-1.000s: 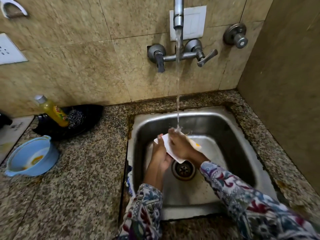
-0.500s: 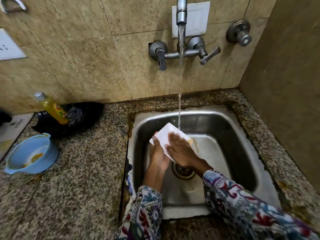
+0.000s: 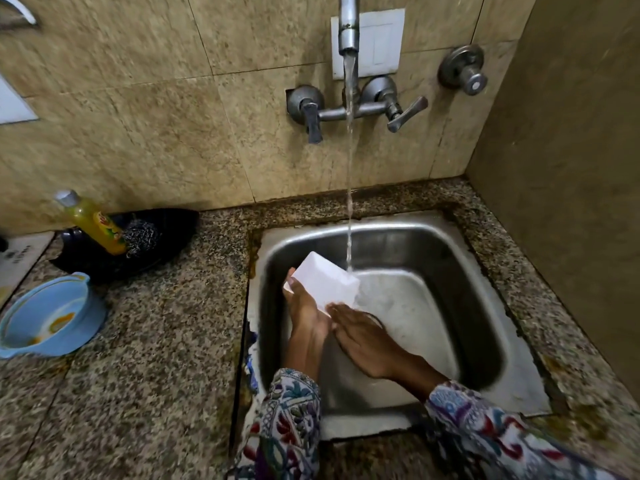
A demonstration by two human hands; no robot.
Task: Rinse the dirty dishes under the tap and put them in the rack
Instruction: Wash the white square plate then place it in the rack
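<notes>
A white square plate point(image 3: 327, 280) is held tilted over the steel sink point(image 3: 485, 306), just left of the water stream point(image 3: 349, 188) falling from the tap point(image 3: 347, 27). My left hand point(image 3: 304, 317) grips the plate's left edge from below. With straight fingers, my right hand point(image 3: 363, 336) touches the plate's lower edge. A light blue bowl point(image 3: 48, 315) with orange residue sits on the counter at the left.
A black tray point(image 3: 166, 230) against the wall holds a yellow soap bottle point(image 3: 95, 223) and a steel scrubber point(image 3: 140, 237). Tap handles point(image 3: 356, 110) and a separate valve point(image 3: 464, 71) jut from the tiled wall. A side wall point(image 3: 571, 185) closes the right.
The plate has tipped up and shifted left out of the stream's centre. My right hand slid from the plate's face down to its lower edge.
</notes>
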